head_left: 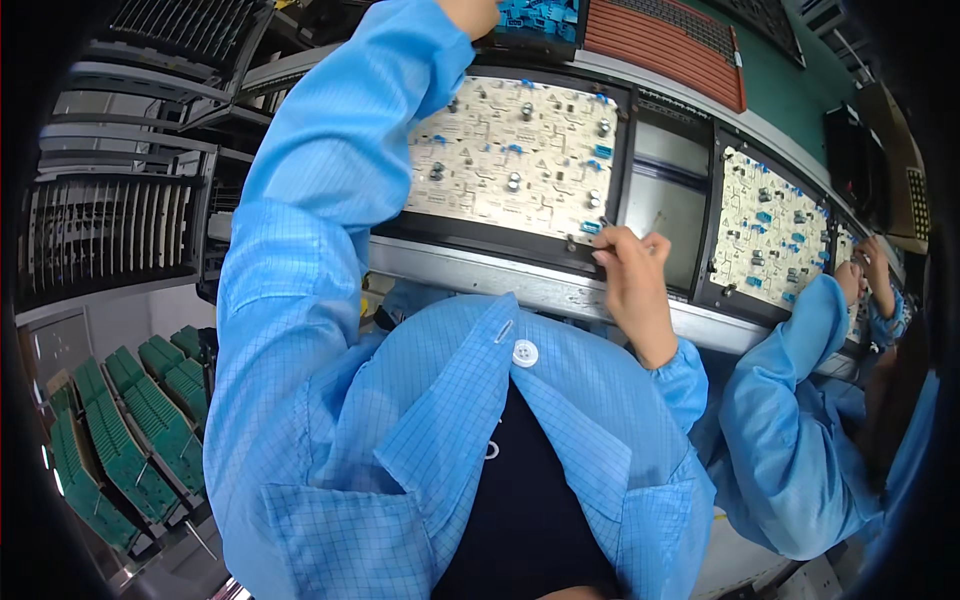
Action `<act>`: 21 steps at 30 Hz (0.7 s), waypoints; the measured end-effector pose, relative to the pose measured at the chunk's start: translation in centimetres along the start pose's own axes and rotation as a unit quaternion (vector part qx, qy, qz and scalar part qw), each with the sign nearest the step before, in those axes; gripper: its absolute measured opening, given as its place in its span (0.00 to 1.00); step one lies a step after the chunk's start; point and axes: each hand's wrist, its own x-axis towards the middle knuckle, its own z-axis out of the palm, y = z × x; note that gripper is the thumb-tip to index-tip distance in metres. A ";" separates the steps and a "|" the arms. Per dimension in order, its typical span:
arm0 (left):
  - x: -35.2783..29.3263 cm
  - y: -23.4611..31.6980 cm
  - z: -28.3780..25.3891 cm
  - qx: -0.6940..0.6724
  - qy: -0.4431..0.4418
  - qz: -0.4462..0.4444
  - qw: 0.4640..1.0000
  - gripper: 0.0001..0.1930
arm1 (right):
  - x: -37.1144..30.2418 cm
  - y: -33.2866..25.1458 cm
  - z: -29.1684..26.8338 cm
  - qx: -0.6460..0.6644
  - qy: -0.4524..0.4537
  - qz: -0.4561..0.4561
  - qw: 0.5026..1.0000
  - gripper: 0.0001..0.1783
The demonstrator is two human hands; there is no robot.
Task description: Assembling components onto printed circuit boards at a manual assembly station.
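Note:
A cream-coloured circuit board panel (520, 160) lies in a black frame (490, 236) in front of me, fitted with blue parts and small round silver parts. My right hand (638, 285) is at the panel's lower right corner, its fingers curled and pinched together. The fingertips are beside a blue component (591, 227); what they hold, if anything, is too small to make out. My left arm stretches across the panel's left side. At the top edge my left hand (468, 14) is beside a bin of blue components (537, 18), with its fingers out of view.
Further right on the metal conveyor rail (480, 275) lies a second board panel (770, 230). A co-worker's hands (862, 272) are at another board beyond it. Orange-red strips (660, 45) lie behind the panel. Slotted racks (110, 240) and green trays (120, 430) stand at left.

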 end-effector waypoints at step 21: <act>-7.1 0.1 -9.8 -0.424 0.019 0.086 0.901 0.07 | 4.0 -5.0 2.5 0.301 0.164 0.339 0.876 0.10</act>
